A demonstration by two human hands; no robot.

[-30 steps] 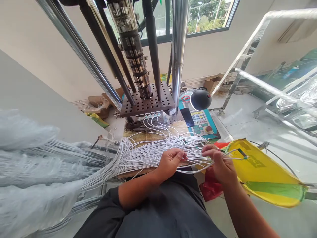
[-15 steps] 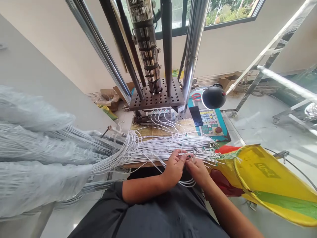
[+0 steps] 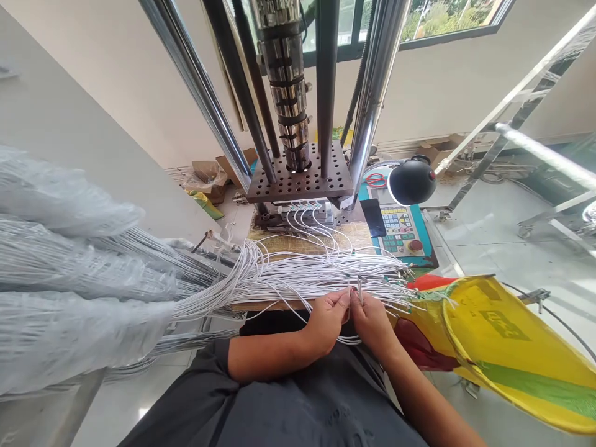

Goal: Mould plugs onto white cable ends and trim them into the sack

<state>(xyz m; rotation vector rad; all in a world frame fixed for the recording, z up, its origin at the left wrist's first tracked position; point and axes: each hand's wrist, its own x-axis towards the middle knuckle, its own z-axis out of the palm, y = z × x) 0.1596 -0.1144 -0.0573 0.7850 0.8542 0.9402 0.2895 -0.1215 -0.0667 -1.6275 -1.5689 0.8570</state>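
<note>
Left hand (image 3: 326, 320) and right hand (image 3: 375, 323) meet at the table's (image 3: 274, 244) near edge

Plastic-wrapped cables (image 3: 69, 329) sit beyond its left edge; loose white cables (image 3: 293, 276) span to the right edge. The left pinches a cable, the right grips cable ends (image 3: 360, 288). Yellow sack (image 3: 507, 335) beyond the right edge.

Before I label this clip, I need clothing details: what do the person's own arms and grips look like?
The left grip and right grip are ungloved human hands, no watch visible. A dark-grey fabric sleeve ends at the bare left forearm; no right sleeve shows.
</note>
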